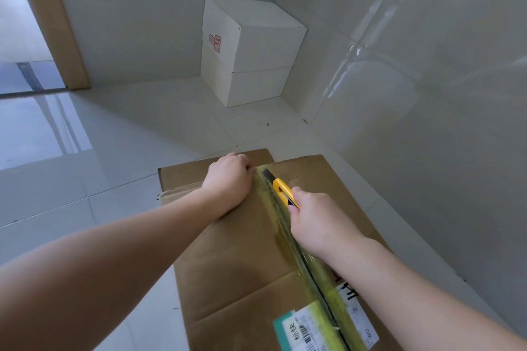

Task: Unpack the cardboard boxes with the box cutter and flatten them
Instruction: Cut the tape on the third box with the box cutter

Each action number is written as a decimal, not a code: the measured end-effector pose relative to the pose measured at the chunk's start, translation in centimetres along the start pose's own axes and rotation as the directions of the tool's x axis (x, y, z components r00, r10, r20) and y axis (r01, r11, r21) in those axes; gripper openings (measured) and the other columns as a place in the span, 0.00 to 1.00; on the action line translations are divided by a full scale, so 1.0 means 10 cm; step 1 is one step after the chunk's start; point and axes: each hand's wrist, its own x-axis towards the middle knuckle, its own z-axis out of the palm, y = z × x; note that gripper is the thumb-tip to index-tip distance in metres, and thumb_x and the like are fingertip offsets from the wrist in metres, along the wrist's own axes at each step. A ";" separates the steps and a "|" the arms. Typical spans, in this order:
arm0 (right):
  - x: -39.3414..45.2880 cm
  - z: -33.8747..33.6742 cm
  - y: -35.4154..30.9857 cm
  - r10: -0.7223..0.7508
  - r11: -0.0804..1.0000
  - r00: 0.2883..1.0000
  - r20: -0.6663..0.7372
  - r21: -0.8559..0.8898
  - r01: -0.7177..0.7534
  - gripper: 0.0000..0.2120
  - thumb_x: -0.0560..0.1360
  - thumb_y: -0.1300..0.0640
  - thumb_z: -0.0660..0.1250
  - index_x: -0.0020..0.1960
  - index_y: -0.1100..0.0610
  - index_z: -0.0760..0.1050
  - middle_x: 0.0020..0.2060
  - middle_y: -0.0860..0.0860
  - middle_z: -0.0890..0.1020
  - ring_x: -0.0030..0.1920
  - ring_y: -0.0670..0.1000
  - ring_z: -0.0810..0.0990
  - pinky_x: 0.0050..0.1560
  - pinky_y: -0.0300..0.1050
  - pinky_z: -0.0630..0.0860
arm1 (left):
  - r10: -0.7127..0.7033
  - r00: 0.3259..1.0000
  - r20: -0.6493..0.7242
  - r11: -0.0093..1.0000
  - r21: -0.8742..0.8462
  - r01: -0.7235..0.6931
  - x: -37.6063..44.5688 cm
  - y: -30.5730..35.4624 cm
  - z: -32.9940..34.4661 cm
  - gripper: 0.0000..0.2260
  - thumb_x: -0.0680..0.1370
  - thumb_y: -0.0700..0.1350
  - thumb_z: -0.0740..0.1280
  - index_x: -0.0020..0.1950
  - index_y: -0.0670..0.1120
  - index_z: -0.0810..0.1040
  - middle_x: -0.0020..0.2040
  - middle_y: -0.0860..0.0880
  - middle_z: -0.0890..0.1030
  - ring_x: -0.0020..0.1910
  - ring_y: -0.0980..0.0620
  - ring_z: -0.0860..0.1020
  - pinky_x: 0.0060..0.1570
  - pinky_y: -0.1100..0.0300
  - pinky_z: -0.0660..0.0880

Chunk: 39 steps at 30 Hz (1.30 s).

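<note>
Box: we have the brown cardboard box on the tiled floor, filling the frame from centre toward 5 o'clock, its top flaps sealed by a yellowish tape strip along the centre seam.
Right hand: our right hand is wrapped around the yellow box cutter, with the blade end pointing toward 12 o'clock along the seam.
Left hand: our left hand rests on the left flap at the far end of the seam, fingers curled over the box's far edge, just beside the cutter's tip.
Risk, fingers: we judge the left fingers sit close to the blade's line; a slip forward could reach them.
Risk, depth: pressing too deep could cut whatever is packed inside.
Risk, drift: the tape looks slick, so the blade might skate off the seam.
Hidden: we cannot see the blade tip clearly, nor whether the tape is already slit behind it.
Cut off: the box's near end and shipping label run out of frame at 5 o'clock.
Elsewhere: a white box stands in the corner at 12 o'clock, well apart.
</note>
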 end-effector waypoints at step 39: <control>0.04 0.27 0.02 -0.149 0.988 0.948 -0.281 -0.072 0.134 0.19 0.81 0.54 0.52 0.70 0.57 0.65 0.42 0.53 0.80 0.41 0.55 0.79 0.35 0.46 0.72 | -0.122 0.991 0.051 0.978 -0.165 0.129 0.08 0.07 -0.14 0.06 0.77 0.47 0.60 0.43 0.52 0.75 0.41 0.54 0.76 0.43 0.50 0.73 0.42 0.61 0.67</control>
